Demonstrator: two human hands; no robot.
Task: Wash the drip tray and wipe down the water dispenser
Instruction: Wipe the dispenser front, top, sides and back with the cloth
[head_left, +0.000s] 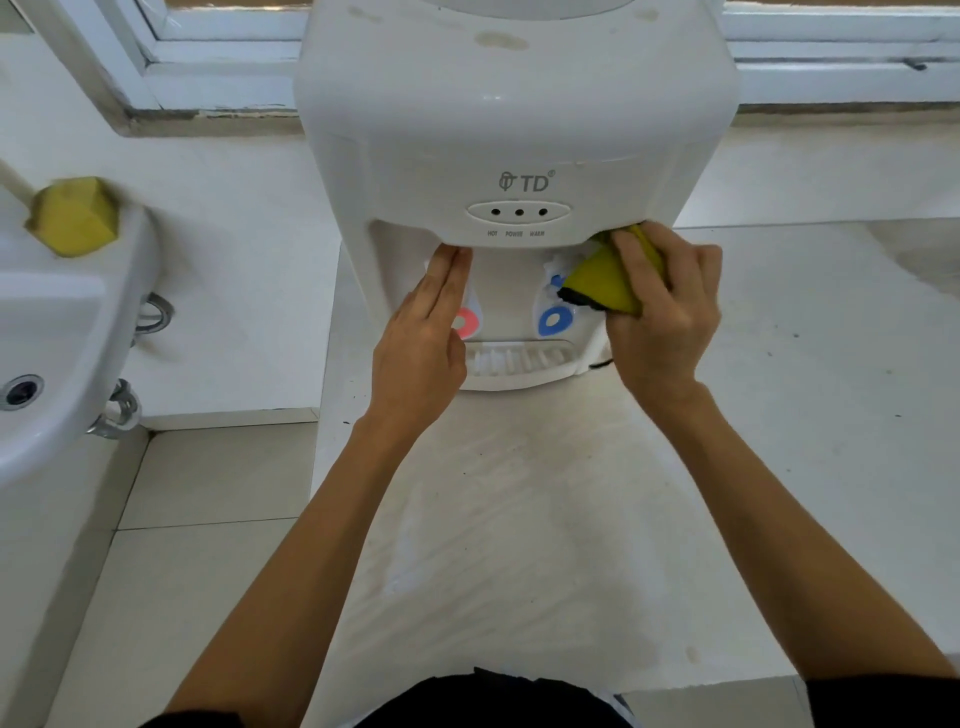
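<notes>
Yellow sponge (605, 283) gripped in right hand (662, 317), scrubbing beside the blue tap (555, 320). Left hand (423, 338) braces the water dispenser (514, 130), fingers straight together. Press that tap and water spills!

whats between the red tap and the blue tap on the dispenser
Nothing: in the head view only the dispenser's bare white back panel shows between the red tap and the blue tap.

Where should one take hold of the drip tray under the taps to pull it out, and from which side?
Grip the drip tray by its curved front lip, coming from the front, the person's side. The dispenser encloses its back and sides; only the front edge juts out, clear of the left hand.
</notes>
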